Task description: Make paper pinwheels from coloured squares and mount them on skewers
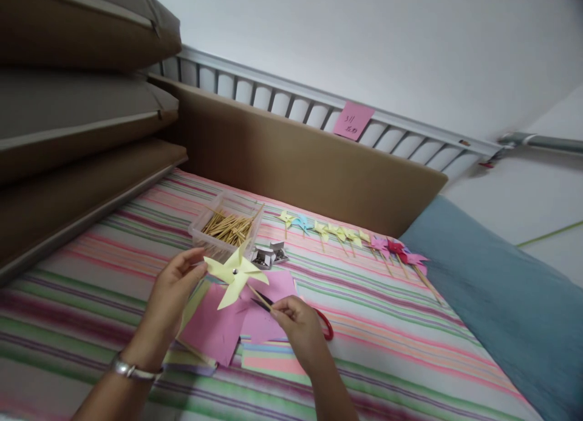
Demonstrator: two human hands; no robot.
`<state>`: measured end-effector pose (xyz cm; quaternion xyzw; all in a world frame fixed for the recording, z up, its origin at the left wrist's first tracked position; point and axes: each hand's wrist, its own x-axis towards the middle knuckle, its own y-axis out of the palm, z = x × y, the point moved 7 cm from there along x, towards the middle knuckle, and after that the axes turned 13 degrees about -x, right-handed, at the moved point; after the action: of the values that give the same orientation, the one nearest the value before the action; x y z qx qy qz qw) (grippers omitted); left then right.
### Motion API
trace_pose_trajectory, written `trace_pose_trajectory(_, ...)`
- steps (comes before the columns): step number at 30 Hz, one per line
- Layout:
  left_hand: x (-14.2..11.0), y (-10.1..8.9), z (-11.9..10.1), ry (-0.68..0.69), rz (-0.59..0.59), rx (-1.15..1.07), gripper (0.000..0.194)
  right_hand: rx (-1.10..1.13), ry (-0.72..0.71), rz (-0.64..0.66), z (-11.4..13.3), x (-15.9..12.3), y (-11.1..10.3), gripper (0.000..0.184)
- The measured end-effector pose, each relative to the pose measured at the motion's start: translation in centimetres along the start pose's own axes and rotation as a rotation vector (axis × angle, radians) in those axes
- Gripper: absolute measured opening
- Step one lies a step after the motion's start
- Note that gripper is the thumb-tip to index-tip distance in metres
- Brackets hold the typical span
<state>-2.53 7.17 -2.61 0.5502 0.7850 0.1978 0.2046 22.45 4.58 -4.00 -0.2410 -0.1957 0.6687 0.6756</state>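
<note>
the yellow paper pinwheel (235, 273) is held above pink paper sheets (212, 324) — the left hand (175, 284) pinching a blade tip, the right hand (300, 327) gripping its wooden stick (259, 294) between thumb and forefinger — with red-handled scissors (330, 328) partly hidden behind the right hand.

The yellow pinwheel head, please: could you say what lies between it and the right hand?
In the head view, a thin stick joins the right hand and yellow pinwheel head; dark scissor blades show beside it.

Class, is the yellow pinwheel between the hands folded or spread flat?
Folded: the yellow pinwheel shows pointed, bent blades around a small centre fastener.
</note>
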Motion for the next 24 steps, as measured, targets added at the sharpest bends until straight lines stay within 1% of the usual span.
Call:
trace_pose_trajectory(4, -0.6, 0.9, 1.0, -0.169, 0.048, -0.136, 0.046, -0.036, -0.019, 0.013, 0.2, 0.1, 0.4, 0.007)
trace_pose_trajectory(7, -1.0, 1.3, 1.5, -0.240, 0.077, -0.154, 0.040, -0.045, -0.046, 0.026, 0.3, 0.1, 0.9, 0.007)
trace_pose_trajectory(10, -1.1, 1.5, 1.8, -0.250, 0.098, -0.144, 0.028, -0.049, -0.066, 0.040, 0.2, 0.1, 1.3, 0.007)
trace_pose_trajectory(13, -1.1, 1.5, 1.8, -0.255, 0.104, -0.144, 0.023, -0.059, -0.069, 0.042, 0.2, 0.0, 1.3, 0.007)
trace_pose_trajectory(21, -1.0, 0.8, 1.8, -0.232, -0.009, -0.127, 0.017, -0.079, -0.067, 0.043, 1.0, -0.2, 1.4, 0.007)
trace_pose_trajectory(23, -0.8, 0.7, 1.7, -0.227, -0.012, -0.107, 0.020, -0.072, -0.064, 0.030, 1.1, -0.1, 1.5, 0.007)
trace_pose_trajectory(24, -0.7, 0.6, 1.7, -0.226, -0.007, -0.093, 0.025, -0.064, -0.060, 0.014, 1.0, -0.1, 1.4, 0.007)
